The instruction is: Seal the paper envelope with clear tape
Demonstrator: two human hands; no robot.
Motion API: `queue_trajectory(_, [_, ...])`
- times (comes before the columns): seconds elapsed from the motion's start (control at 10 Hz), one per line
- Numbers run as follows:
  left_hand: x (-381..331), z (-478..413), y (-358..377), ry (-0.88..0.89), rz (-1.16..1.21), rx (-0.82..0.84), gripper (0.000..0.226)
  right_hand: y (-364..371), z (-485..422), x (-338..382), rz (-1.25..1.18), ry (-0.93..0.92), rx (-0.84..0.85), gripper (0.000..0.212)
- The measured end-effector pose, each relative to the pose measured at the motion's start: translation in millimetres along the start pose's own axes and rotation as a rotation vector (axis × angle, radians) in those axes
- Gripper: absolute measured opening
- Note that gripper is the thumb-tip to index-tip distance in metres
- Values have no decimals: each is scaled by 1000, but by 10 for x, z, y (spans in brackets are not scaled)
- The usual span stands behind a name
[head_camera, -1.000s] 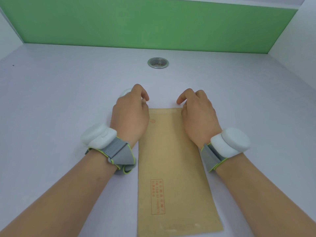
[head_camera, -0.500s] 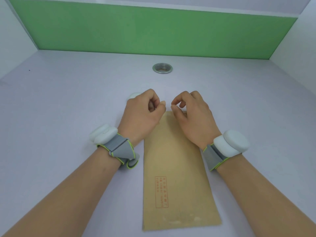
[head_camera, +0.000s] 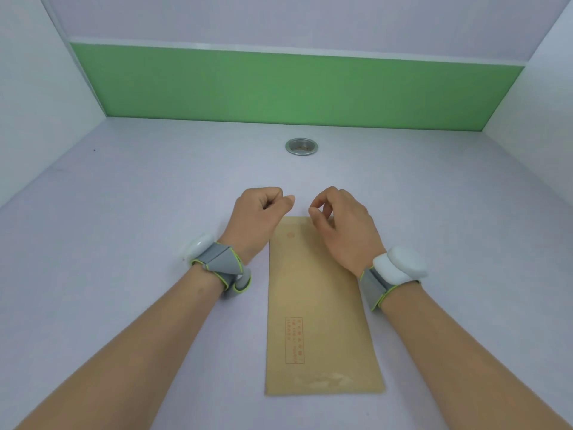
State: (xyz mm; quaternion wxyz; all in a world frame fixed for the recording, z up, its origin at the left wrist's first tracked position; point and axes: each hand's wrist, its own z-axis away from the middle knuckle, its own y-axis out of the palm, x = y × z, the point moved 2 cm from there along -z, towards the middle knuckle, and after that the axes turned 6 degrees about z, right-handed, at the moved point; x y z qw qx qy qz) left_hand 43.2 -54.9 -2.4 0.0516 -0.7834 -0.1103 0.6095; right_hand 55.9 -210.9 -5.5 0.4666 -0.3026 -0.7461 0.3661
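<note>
Brown paper envelope (head_camera: 313,293) lies flat lengthwise mid-table, red printed box near its near end, far end under hands.

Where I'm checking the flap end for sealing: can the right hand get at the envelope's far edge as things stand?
Probably yes. The right hand sits curled over the far end of the envelope, and nothing lies between them. The left hand is beside that corner, not blocking it.
</note>
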Motion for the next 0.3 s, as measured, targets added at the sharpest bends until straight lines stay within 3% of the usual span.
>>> queue_trajectory(0.2, [-34, 15, 17, -12, 6, 29, 48, -22, -6, 7, -42, 50, 19, 13])
queue_trajectory(0.3, [-67, -33, 13, -146, 104, 84, 47, -58, -3, 18, -105, 104, 19, 12])
